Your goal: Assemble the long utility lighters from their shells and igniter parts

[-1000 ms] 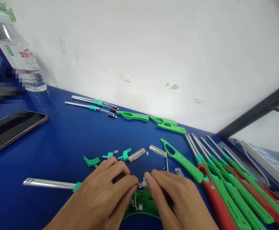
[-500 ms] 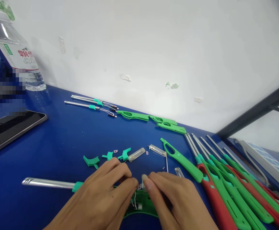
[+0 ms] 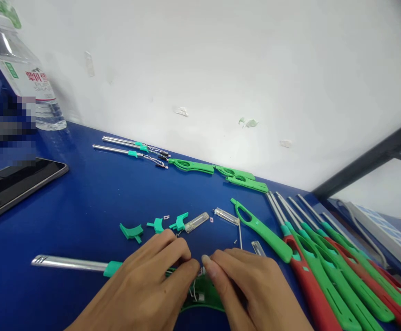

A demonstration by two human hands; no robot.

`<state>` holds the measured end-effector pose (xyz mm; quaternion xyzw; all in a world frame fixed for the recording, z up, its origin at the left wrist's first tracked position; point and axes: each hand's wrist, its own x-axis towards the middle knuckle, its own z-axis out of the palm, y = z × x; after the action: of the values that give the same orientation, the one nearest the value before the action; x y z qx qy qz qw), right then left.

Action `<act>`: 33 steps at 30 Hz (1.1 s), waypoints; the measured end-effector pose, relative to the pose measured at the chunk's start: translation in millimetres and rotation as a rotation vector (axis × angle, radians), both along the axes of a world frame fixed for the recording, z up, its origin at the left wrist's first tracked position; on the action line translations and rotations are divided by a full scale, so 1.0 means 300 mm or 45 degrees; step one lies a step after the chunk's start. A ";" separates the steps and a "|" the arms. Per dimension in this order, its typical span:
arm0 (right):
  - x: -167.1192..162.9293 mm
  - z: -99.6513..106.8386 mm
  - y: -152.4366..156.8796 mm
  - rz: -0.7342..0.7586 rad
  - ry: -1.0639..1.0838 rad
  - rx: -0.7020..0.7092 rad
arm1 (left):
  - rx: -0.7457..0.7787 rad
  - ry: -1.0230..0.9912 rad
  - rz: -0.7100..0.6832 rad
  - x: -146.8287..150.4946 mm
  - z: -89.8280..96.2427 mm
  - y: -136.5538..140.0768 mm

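A long-nosed gas lighter lies opened up under my hands, its green half casing (image 3: 205, 299) showing white wires and a small white part inside. Its silver tube (image 3: 71, 263) points left from a teal collar (image 3: 111, 268). My left hand (image 3: 152, 280) is closed over the casing, thumb and forefinger pinched at its upper edge. Facing it, my right hand (image 3: 252, 285) is closed too, thumb and forefinger pressed at the same spot. A tiny pale clip (image 3: 201, 271) shows between the fingertips. Most of the casing and the other fingers are hidden.
Beyond my hands lie teal triggers (image 3: 131, 231), clear fuel tanks (image 3: 197, 222) and a green casing half (image 3: 262, 232). Wired tubes (image 3: 117, 151) and more casings (image 3: 191, 166) line the wall. Lighters (image 3: 338, 276) fill the right; a phone (image 3: 21, 184) and bottle (image 3: 24, 73) stay left.
My right thumb and forefinger have shifted slightly left and down, closer to the left fingertips. The whitish piece by the right fingertips is now less visible. The lighter stays in place.
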<state>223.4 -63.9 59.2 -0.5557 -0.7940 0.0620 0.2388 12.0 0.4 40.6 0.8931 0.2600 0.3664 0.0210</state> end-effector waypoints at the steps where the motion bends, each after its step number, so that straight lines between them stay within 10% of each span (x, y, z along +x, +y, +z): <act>1: 0.001 0.001 -0.001 0.003 0.001 -0.004 | 0.004 0.004 -0.001 -0.001 0.000 0.000; 33: -0.006 0.016 0.008 -0.019 0.000 0.067 | 0.086 -0.074 -0.042 -0.040 0.006 0.004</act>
<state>221.5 -61.4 64.0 -0.5550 -0.7912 0.0395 0.2538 0.2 1.6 42.4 0.8865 0.2319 0.4003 0.0045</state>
